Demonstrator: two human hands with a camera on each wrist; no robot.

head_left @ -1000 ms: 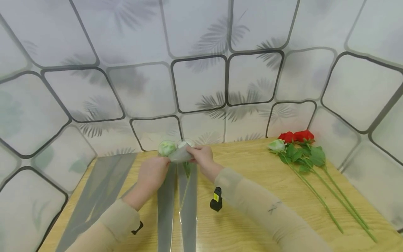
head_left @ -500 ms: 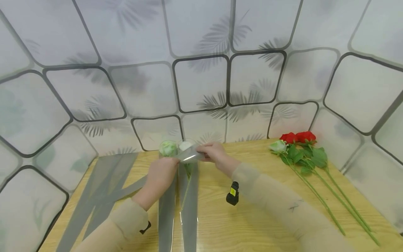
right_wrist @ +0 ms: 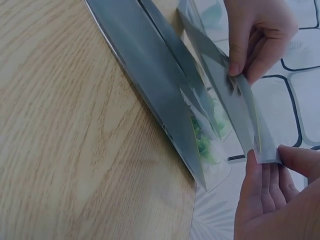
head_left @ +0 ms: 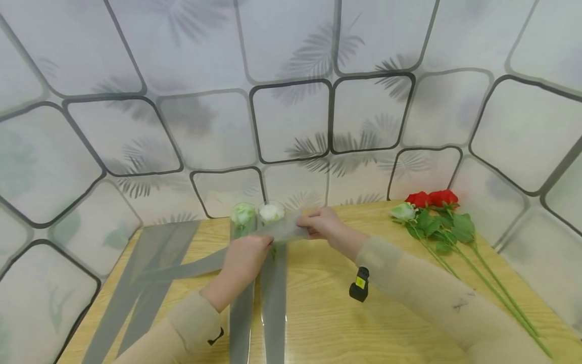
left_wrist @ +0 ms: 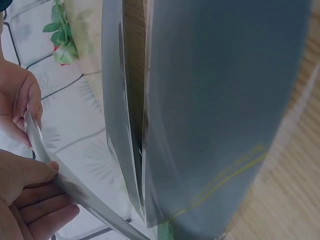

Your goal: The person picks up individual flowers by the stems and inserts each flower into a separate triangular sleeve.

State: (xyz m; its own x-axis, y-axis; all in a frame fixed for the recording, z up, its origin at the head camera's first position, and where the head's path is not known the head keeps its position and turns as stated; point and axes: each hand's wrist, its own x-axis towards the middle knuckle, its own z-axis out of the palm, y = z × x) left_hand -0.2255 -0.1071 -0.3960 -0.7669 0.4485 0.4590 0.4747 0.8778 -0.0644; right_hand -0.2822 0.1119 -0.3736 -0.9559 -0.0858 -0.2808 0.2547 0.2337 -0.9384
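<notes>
A long grey plastic flower sleeve point(head_left: 285, 226) is stretched between my hands, above the table. My left hand point(head_left: 245, 258) pinches it partway along, thumb on top in the left wrist view. The right hand point(head_left: 325, 225) pinches its end; in the right wrist view, thumb and fingers of that hand point(right_wrist: 275, 195) hold the sleeve's edge point(right_wrist: 267, 156). Behind it lie two sleeved flowers, a pale green rose point(head_left: 243, 214) and a white rose point(head_left: 272, 212). Their grey sleeves point(head_left: 274, 303) run toward me, side by side. The held sleeve hides part of the stems.
More flat grey sleeves point(head_left: 123, 283) lie on the left of the wooden table point(head_left: 336, 323). On the right are red roses point(head_left: 443, 197) and a pale green-white rose point(head_left: 402, 212), with long stems. A patterned curtain point(head_left: 291, 121) borders the back and sides.
Both hands have shifted right, the right one farther, so a longer stretch of sleeve shows between them. The trailing part has drawn across from the sleeves at left. The white rose is now uncovered.
</notes>
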